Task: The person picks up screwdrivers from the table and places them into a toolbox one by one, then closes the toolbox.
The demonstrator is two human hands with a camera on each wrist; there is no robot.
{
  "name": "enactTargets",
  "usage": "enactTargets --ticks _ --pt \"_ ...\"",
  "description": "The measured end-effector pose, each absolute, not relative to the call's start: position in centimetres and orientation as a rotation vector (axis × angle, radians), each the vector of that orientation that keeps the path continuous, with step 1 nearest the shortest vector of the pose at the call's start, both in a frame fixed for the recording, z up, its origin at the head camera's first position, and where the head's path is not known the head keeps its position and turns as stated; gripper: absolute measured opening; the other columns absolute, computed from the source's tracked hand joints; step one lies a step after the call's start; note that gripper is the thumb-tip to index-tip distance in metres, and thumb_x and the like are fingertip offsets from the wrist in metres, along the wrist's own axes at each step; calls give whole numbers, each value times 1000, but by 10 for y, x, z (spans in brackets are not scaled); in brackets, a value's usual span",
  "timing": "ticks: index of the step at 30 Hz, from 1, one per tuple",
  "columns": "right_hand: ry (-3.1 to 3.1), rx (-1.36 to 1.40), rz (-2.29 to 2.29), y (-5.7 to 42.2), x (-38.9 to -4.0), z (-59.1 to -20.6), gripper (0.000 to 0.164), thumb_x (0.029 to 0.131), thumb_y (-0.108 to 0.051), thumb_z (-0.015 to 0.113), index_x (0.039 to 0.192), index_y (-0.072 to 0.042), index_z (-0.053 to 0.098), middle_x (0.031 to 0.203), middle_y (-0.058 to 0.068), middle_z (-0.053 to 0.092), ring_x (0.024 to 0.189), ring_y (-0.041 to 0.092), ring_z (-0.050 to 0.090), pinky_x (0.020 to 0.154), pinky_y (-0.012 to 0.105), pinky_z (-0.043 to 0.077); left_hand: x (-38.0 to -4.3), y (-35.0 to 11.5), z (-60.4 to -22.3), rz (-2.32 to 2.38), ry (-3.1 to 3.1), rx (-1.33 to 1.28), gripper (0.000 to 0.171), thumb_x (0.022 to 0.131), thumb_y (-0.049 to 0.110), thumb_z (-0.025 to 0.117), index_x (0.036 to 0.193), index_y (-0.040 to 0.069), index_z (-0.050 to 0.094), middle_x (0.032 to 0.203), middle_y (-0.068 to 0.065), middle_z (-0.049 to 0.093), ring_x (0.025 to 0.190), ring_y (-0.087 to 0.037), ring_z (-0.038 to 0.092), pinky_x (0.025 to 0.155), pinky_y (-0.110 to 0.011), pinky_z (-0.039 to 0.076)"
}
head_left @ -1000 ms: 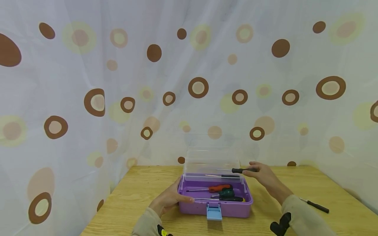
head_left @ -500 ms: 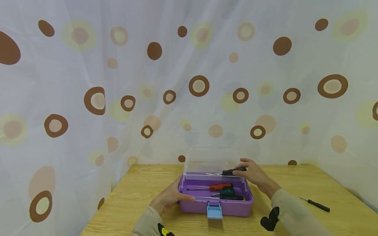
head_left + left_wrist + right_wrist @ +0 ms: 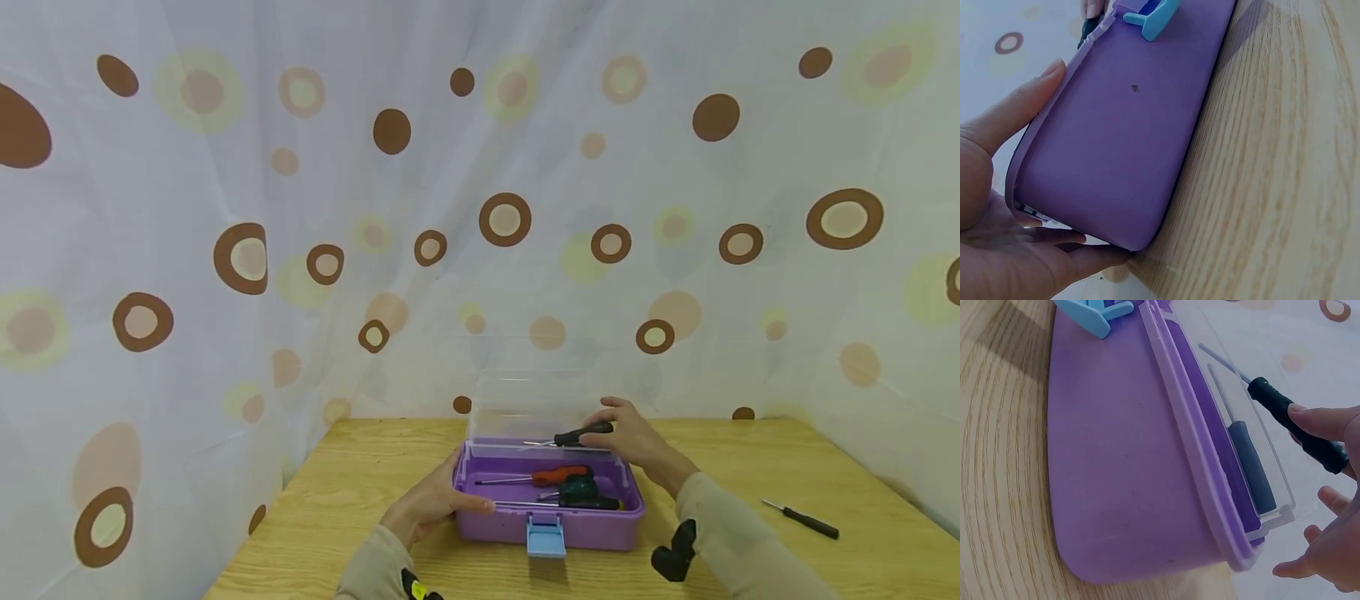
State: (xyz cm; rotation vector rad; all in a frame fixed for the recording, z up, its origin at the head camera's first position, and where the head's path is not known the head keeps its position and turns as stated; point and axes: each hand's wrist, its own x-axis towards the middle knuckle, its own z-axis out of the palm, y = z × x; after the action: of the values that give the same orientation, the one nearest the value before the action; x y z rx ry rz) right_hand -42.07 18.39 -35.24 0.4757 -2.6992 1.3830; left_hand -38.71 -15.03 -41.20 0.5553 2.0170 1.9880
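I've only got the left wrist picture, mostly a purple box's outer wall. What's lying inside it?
Observer: The head view shows a red-handled screwdriver in the purple box.
Visitor: And what does the other hand hold?
Observer: The right hand pinches a dark-handled screwdriver by its handle.
Visitor: Any tools outside?
Observer: Yes, a loose screwdriver lies on the table, to the right of the purple box.

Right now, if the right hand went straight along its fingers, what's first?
Likely the raised clear lid, just ahead of the right hand in the head view; depth is unclear there.
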Motion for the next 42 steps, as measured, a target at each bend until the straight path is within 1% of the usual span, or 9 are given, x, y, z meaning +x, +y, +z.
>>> enactTargets --ticks 6,9,11,15,18,21,28,34,42 --pt "-2691 477 1385 181 -419 -352 24 93 -18 78 108 1 74 160 32 20 144 58 17 114 74 20 -387 -151 -414 2005 1985 585 122 77 -4 87 167 13 6 156 -27 39 139 -48 41 116 -56 34" --pt "-2692 498 1360 182 -422 -354 24 93 -19 78 107 0 74 159 32 21 144 59 17 113 74 20 -387 -151 -414 2006 1972 594 122 76 -4 87 166 13 7 155 -27 40 138 -48 42 115 -55 36" --pt "-2687 510 1366 183 -422 -356 25 94 -22 76 109 -1 75 160 31 20 145 59 15 113 74 22 -387 -150 -414 2003 1975 591 121 76 -4 87 166 12 7 155 -27 41 137 -48 43 115 -56 37" --pt "-2672 533 1374 186 -425 -356 31 97 -24 73 115 0 74 160 32 22 145 58 15 113 74 22 -388 -149 -413 1991 1998 575 122 77 -2 87 167 13 7 154 -26 42 137 -47 44 115 -56 36" --pt "-2673 513 1369 188 -425 -354 34 98 -24 71 119 2 72 159 34 26 145 57 16 113 75 20 -389 -149 -412 1983 2012 567 122 77 -2 88 167 14 7 154 -25 42 136 -46 45 115 -57 35" --pt "-2673 477 1378 189 -421 -352 35 100 -24 69 122 3 71 158 34 27 144 57 20 113 75 21 -389 -148 -413 1981 2015 571 122 77 -2 88 167 14 6 154 -25 42 136 -46 45 115 -57 35" --pt "-2658 432 1442 194 -416 -354 32 101 -25 68 122 -2 72 158 33 30 142 58 26 111 74 26 -389 -150 -414 1989 2015 559 123 76 -3 88 167 13 6 155 -25 40 138 -47 42 116 -58 33" --pt "-2663 427 1443 199 -414 -354 37 100 -29 69 125 -1 70 158 34 30 142 59 26 111 76 24 -389 -151 -413 1982 2031 563 123 77 -1 89 167 14 6 157 -24 38 140 -47 40 117 -58 30" --pt "-2652 452 1467 205 -412 -354 38 101 -29 68 126 0 68 158 32 32 142 60 24 110 76 25 -389 -151 -413 1981 2032 558 123 76 0 89 167 13 6 157 -25 38 139 -47 42 117 -57 32"
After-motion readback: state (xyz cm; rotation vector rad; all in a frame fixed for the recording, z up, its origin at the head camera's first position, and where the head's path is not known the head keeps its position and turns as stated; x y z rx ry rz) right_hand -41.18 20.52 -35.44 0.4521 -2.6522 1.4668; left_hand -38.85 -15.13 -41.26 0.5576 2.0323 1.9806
